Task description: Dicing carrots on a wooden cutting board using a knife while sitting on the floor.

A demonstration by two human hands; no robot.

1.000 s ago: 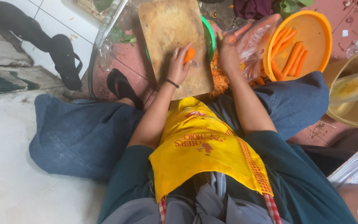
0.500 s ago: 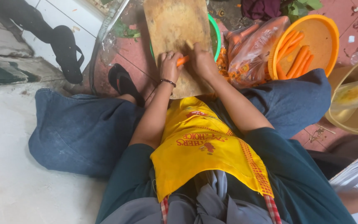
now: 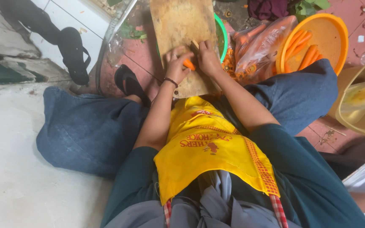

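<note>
My left hand [image 3: 176, 63] pinched a carrot [image 3: 189, 64] on the board [image 3: 182, 25], my right hand [image 3: 208, 57] closed beside it, grip unclear, basket [image 3: 332, 36] near.

Red tiled floor [image 3: 127, 55], wooden cutting board [image 3: 182, 25], orange basket [image 3: 332, 38], black sandal [image 3: 129, 84], yellow bucket [image 3: 362, 120]

one view only, worn on the head, tilted steeply down over chest and yellow apron [image 3: 210, 152] toward the wooden cutting board [image 3: 182, 25] at the top edge; close in, floor and knees filling both sides.
</note>
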